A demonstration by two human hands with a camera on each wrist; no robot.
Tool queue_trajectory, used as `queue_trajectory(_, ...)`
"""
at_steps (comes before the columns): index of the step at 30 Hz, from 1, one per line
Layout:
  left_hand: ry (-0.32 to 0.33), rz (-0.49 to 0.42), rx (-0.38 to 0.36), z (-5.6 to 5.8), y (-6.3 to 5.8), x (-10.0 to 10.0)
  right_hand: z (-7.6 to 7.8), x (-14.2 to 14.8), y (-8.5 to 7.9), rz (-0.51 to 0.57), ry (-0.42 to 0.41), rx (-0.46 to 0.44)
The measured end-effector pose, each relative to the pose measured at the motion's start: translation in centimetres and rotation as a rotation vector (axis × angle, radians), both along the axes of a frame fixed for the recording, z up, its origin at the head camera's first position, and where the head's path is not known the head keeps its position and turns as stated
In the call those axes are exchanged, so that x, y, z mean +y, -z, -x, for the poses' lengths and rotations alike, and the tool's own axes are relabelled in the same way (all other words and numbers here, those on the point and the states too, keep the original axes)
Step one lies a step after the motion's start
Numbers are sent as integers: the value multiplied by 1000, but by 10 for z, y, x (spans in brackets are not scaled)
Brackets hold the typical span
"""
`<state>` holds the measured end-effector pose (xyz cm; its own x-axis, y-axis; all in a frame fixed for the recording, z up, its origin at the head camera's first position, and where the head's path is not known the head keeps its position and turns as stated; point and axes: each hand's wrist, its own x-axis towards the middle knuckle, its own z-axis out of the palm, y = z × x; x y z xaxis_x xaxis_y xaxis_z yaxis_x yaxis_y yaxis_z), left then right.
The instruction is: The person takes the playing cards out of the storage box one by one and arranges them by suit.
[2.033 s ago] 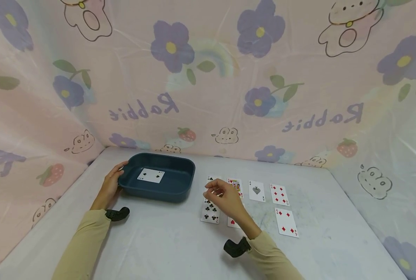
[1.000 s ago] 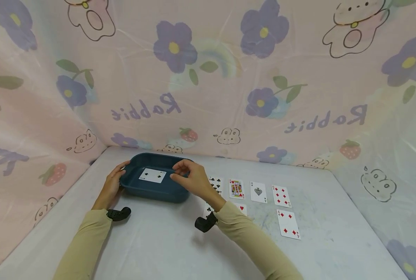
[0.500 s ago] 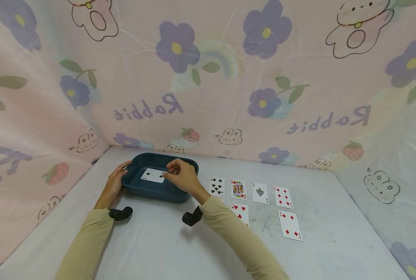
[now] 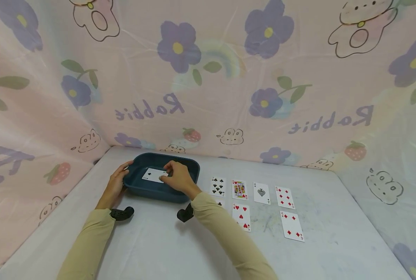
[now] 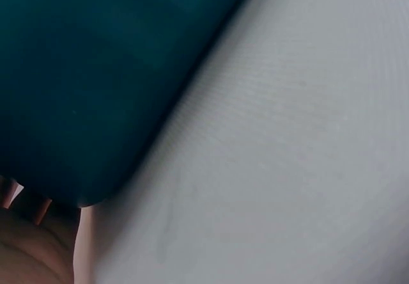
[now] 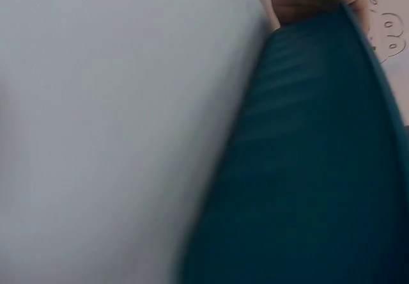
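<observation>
A dark blue rectangular tray stands at the left of the table, with a two of spades playing card face up inside. My left hand holds the tray by its left end, fingers over the rim. In the left wrist view part of the left hand shows behind the tray corner. My right hand reaches over the tray's near right side. Its bent fingers and thumb are right at the card's right end; I cannot tell whether they pinch it. The right wrist view shows the tray wall, not the right fingertips.
Right of the tray, a seven of clubs, king of hearts, ace of spades and six of diamonds form a row. Nearer lie a club card mostly under the right sleeve, a five of hearts and a four of diamonds.
My right hand has moved left from above the clubs cards to the two of spades in the tray, lowering onto its right end. The left hand stays on the tray.
</observation>
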<state>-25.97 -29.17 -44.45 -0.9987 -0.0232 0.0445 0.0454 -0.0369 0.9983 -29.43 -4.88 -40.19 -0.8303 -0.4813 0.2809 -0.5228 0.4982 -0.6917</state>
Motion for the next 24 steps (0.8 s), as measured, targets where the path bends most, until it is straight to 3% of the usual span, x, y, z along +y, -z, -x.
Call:
queue_trajectory(16,-14,-21,14,0,-1,-1,11,-16,7,-190,111,-51)
queue_trajectory(24,-15,-20,5,2,-2,2,18,-20,15,-357,154,-52)
